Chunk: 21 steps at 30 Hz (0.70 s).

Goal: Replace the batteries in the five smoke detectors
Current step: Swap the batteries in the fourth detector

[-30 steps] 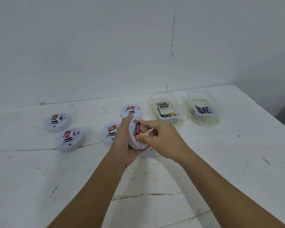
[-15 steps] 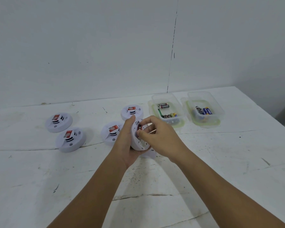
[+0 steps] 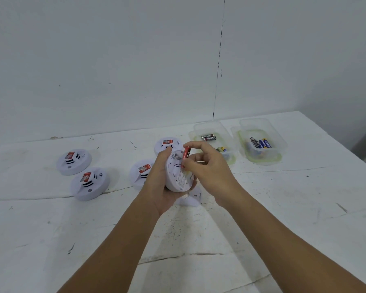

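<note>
Since a second ago my right hand has lifted the red battery clear of its bay, pinched by thumb and fingertips. My left hand cups the opened smoke detector by its rim. Light, slick, rigid, I judge; grip the battery mid-barrel. Beyond my hands, on the tabletop, wait two battery trays.

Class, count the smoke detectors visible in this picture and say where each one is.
5. Far-left detector; front-left detector; middle detector partly behind the left hand; back detector; held detector in that hand. None seems hidden.
</note>
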{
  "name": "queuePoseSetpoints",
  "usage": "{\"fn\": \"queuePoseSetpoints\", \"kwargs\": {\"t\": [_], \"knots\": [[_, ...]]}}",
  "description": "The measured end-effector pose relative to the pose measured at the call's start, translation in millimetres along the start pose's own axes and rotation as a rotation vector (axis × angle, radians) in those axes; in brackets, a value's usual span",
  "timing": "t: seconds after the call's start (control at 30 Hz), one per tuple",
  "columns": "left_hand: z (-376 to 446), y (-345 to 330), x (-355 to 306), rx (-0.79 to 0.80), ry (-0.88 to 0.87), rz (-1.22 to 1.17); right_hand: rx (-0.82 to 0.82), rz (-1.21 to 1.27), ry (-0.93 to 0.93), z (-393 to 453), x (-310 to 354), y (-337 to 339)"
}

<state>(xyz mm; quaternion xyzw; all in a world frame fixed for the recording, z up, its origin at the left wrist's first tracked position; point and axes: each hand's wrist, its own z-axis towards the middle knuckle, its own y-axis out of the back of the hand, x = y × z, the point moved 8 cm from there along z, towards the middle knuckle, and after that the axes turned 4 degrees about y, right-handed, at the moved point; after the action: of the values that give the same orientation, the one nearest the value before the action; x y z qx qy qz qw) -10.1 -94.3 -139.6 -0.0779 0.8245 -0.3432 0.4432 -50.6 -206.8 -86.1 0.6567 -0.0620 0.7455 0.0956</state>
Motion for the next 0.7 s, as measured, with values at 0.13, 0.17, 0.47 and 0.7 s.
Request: {"fn": "queuePoseSetpoints", "kwargs": {"t": [0.13, 0.17, 0.47, 0.7], "knots": [[-7, -6, -3, 0.014, -0.017, -0.012, 0.003, -0.014, 0.019, 1, 1, 0], [-8, -6, -3, 0.017, -0.005, -0.019, 0.006, -0.032, 0.026, 2, 1, -1], [-9, -8, -10, 0.066, 0.007, -0.091, -0.012, 0.011, 0.008, 4, 1, -3], [-11, -12, -13, 0.120, 0.002, -0.100, -0.016, -0.013, 0.136, 1, 7, -7]]}}
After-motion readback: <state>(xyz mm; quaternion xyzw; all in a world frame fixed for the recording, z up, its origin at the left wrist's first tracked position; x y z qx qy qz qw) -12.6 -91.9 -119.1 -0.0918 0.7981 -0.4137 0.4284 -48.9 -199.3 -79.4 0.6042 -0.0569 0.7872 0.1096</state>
